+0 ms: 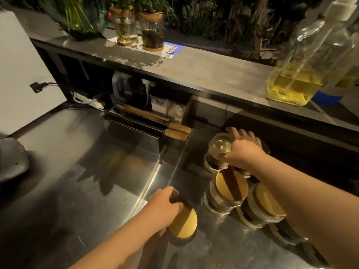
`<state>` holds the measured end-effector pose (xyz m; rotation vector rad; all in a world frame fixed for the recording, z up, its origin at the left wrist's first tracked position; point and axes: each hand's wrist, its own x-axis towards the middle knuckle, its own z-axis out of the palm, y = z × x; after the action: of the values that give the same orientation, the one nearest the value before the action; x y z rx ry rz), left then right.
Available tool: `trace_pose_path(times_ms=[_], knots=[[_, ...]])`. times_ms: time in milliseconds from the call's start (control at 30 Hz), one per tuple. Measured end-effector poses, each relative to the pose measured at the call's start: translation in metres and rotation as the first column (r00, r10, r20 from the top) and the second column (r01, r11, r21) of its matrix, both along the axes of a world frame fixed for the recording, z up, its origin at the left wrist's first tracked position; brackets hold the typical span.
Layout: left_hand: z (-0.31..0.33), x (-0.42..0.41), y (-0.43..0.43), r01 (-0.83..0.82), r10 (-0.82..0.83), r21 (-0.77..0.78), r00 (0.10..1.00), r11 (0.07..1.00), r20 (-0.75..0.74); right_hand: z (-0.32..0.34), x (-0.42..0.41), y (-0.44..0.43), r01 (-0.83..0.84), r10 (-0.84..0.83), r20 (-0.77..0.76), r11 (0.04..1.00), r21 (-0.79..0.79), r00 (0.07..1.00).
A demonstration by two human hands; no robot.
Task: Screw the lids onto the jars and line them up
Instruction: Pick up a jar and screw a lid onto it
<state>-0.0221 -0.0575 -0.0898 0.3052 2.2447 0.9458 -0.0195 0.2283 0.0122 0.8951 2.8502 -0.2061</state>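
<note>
Your right hand reaches forward and curls round the open jar. The thumb lies on its near side and the fingers wrap over the far rim, so the jar is held from the right. Just below that wrist, on the near side, stand two lidded jars close together, each with a gold top. The nearer one is partly under your forearm.

Your left hand is lower and nearer to you, with its fingers bent over the far edge of a gold lid that it grips on the steel counter. The lid sits just right of the knuckles, and I cannot tell whether a jar is under it.

Beyond your left hand, two wooden knife handles stick out of a rack.
</note>
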Motion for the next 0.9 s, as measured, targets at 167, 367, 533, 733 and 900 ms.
trace_pose_path(times_ms=[167,367,533,733,900], knots=[[0.002,-0.013,-0.022,-0.028,0.026,0.091,0.999,0.995,0.025,-0.023,-0.031,0.021,0.048,-0.046,0.035,0.997,-0.056,0.998],[0.011,-0.013,-0.045,-0.113,0.109,0.109,0.993,0.988,0.043,-0.038,-0.039,0.029,0.058,-0.057,0.018,0.998,-0.032,0.998],[0.030,-0.006,-0.041,-0.137,0.135,0.096,0.990,0.986,0.031,-0.025,-0.037,0.007,-0.069,0.070,0.043,0.997,-0.016,0.997],[0.063,-0.001,-0.022,-0.089,0.096,0.121,0.994,0.989,-0.057,0.021,-0.016,-0.057,-0.364,0.352,-0.096,0.915,-0.172,0.931],[0.070,0.007,-0.024,-0.081,0.100,0.160,0.988,0.984,-0.120,0.053,0.011,-0.125,-0.488,0.447,-0.197,0.798,-0.352,0.873]])
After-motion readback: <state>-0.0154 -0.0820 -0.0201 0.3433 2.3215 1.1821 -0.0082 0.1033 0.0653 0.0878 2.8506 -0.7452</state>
